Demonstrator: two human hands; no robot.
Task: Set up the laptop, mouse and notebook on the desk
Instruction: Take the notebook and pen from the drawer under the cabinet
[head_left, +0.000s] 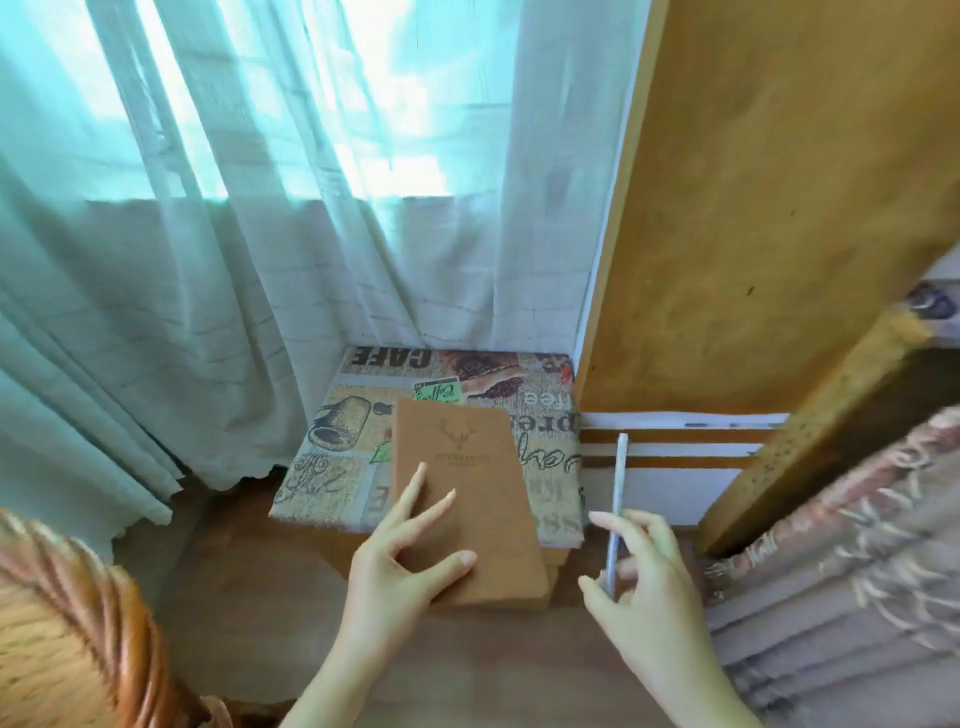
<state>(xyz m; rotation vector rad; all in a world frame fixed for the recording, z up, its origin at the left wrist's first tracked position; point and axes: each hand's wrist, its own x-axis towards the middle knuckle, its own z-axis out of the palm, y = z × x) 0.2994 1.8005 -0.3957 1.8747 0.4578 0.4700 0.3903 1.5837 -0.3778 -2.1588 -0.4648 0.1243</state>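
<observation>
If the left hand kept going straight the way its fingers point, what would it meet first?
The left hand already holds the brown notebook, fingers pointing up along its cover. Straight on lies more cover, then probably the cafe-print cloth beyond it; depth is unclear.

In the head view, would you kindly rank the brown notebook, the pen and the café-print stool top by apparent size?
Largest to smallest:
1. Café-print stool top, though the notebook covers part of it
2. Brown notebook
3. Pen, thin, in the right hand
</observation>
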